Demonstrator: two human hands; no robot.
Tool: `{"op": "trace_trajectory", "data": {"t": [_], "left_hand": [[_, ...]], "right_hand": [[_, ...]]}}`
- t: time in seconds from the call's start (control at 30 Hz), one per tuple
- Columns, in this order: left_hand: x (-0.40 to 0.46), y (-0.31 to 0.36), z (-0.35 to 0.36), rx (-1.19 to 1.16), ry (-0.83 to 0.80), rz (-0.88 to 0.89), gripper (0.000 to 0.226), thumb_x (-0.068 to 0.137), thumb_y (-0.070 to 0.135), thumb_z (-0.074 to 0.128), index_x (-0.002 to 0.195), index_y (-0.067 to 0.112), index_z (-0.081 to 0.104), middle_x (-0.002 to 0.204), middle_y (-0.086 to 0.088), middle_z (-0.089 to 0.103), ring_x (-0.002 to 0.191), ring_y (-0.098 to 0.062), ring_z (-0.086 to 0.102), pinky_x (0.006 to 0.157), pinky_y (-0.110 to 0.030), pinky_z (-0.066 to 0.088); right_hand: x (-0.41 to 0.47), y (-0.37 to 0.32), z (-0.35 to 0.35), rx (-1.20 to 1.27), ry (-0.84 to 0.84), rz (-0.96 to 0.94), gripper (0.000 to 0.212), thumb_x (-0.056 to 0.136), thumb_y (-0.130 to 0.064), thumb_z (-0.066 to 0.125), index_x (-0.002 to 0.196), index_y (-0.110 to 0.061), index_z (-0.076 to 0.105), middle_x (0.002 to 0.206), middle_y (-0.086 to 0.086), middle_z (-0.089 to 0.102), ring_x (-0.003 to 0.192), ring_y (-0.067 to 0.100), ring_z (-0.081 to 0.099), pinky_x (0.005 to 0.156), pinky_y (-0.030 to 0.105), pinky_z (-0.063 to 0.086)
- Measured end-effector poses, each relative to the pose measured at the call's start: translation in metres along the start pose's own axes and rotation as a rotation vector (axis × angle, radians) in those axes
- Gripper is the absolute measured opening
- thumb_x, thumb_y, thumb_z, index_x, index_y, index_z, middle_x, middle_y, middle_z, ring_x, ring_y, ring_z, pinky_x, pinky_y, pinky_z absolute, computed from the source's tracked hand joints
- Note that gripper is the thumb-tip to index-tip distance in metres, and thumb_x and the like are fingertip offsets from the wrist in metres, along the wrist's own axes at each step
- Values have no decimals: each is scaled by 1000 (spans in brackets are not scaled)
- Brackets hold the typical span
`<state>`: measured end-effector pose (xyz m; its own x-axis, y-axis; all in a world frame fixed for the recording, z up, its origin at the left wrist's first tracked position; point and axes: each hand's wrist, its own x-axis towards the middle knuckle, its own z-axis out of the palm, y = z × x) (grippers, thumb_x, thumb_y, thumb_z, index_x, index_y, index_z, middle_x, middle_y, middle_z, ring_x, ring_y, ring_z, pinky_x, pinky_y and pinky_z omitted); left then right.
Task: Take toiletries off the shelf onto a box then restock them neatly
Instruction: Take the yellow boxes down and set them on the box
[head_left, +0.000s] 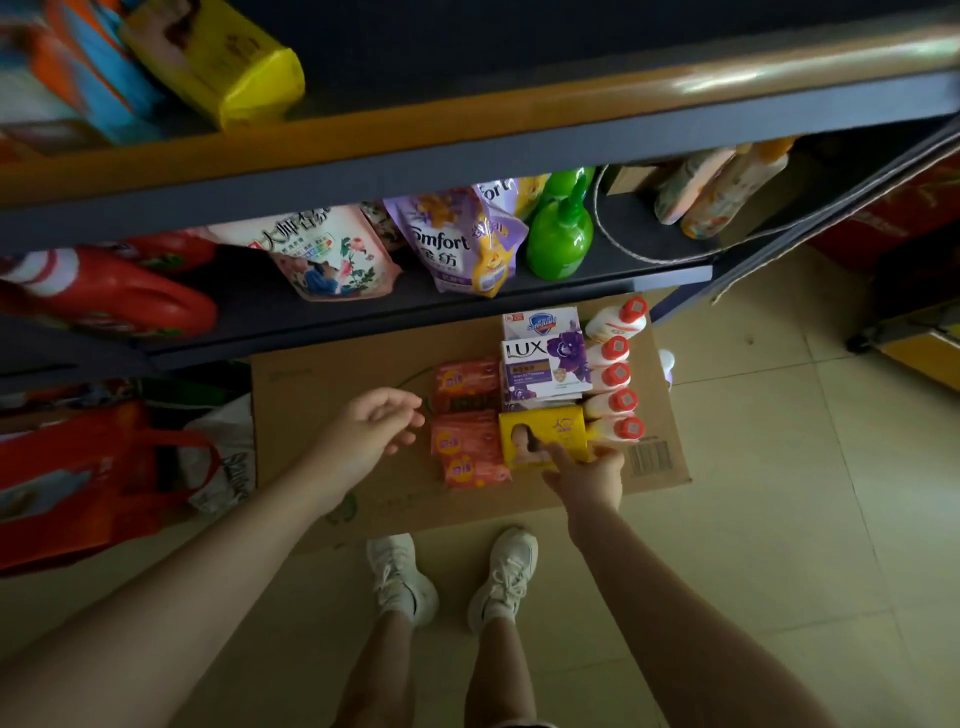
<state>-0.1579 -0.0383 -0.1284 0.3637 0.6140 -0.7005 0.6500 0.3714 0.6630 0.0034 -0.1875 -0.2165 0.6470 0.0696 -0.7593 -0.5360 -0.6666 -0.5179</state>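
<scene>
Far to the left of the left hand, a red shopping bag (88, 483) slumps on the floor below the dark shelf (415, 306), and above it on that shelf lie red detergent jugs (119, 296). The left hand (371, 431) hovers over the flattened cardboard box (332, 415) with its fingers loosely spread and holding nothing, its fingertips just short of the orange soap packets (465, 421). Those packets lie in a small cluster on the box between the two hands. Up on the shelf beyond the left hand stand a pink refill pouch (332, 254), a purple Comfort pouch (457, 239) and green bottles (561, 228). Just right of the orange packets, the yellow soap box (535, 434) rests on the cardboard, and the right hand (587, 473) grips its near right corner, thumb on top and fingers curled round the edge. Directly beyond that hand sit the purple LUX soap boxes (545, 364) in a stack, with a white Safeguard box (540, 322) behind them. Immediately to the right of the right hand's fingers, a row of white bottles with red caps (615, 379) lies side by side on the box, caps pointing right. Further right on the shelf, past both hands, lean pale floral bottles (722, 187). Below the hands, white sneakers (452, 571) stand on the tiled floor (779, 493).
</scene>
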Motion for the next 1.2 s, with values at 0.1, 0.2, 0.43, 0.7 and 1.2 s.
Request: {"op": "trace_trajectory", "data": {"t": [0.1, 0.2, 0.43, 0.7, 1.2], "left_hand": [[-11, 23, -30, 161, 42, 216, 17, 94, 13, 49, 99, 27, 58, 96, 9, 63, 88, -9, 60, 76, -20, 46], [-28, 52, -68, 411, 249, 534, 24, 90, 8, 55, 114, 13, 59, 103, 2, 63, 88, -7, 57, 77, -6, 42], [-35, 80, -157, 1051, 696, 870, 60, 80, 17, 68, 132, -1, 43, 134, -22, 44, 123, -38, 41, 101, -49, 36], [-10, 62, -205, 1282, 671, 744, 88, 63, 22, 83, 135, 0, 37, 149, -20, 27, 122, -41, 44, 95, -48, 44], [-12, 60, -214, 1091, 599, 901, 65, 76, 17, 71, 134, 6, 44, 150, -13, 29, 126, -35, 43, 89, -47, 47]], "right_hand": [[-16, -17, -10, -216, -17, -227, 22, 85, -21, 62, 97, -19, 44, 89, 4, 59, 71, 31, 64, 65, 45, 56], [-48, -51, -7, -307, -75, -426, 11, 85, -18, 59, 92, -20, 51, 83, 0, 61, 79, 31, 64, 72, 50, 54], [-174, -163, 50, -120, -423, -1029, 15, 88, -11, 56, 84, -25, 56, 74, -10, 60, 64, -1, 53, 64, 20, 45], [-205, -251, 145, -511, -106, -1449, 31, 86, -18, 53, 114, -5, 54, 117, 15, 52, 109, 32, 46, 85, 36, 39], [-189, -294, 175, -781, -47, -1242, 73, 69, -31, 75, 130, -11, 41, 126, 11, 51, 115, 31, 50, 88, 33, 41]]}}
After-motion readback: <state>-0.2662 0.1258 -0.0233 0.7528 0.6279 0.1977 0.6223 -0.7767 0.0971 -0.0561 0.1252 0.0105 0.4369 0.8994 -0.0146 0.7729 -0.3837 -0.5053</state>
